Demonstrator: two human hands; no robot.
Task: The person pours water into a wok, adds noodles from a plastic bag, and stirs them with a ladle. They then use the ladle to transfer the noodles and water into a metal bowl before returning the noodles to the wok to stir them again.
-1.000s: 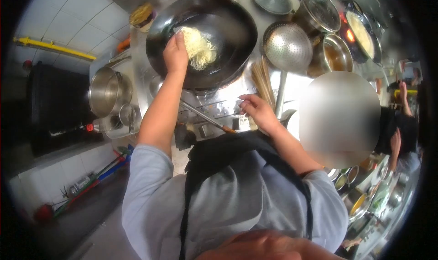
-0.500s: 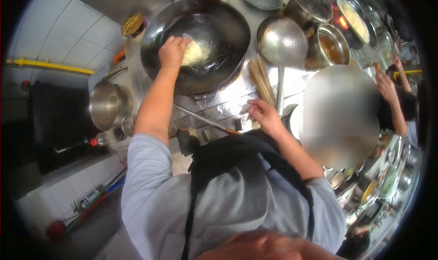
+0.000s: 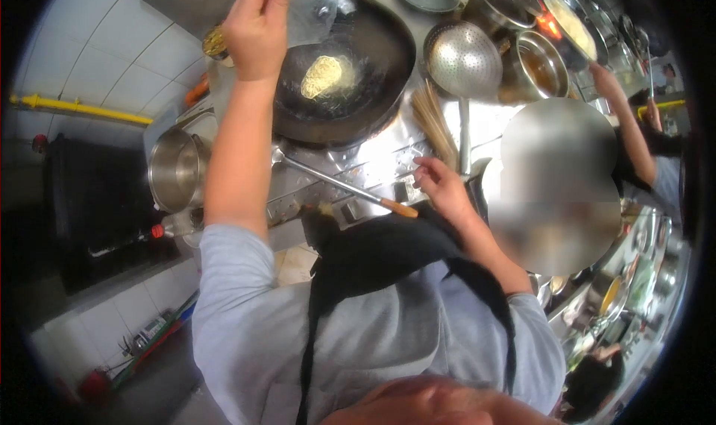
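Note:
My left hand is raised over the left rim of a large black wok, its fingers pinching a clear plastic bag. Below the bag, a pale clump of noodles lies on the wok's dark, shiny inside. My right hand hovers at the stove's front edge, fingers loosely bent and partly apart, with nothing visible in them. Nearest to it are a bundle of thin bamboo sticks and the handle of a perforated strainer. A metal ladle with a wooden handle end rests in front of the wok.
Right of the strainer stands a pot of brown liquid. A steel pot sits at the left. Another person's arm reaches toward a pan near a flame. A blurred oval covers part of the right side.
My left hand has lifted from the noodles in the wok up and to the left, bringing the plastic bag along. The noodles stay in the wok. My right hand has barely shifted.

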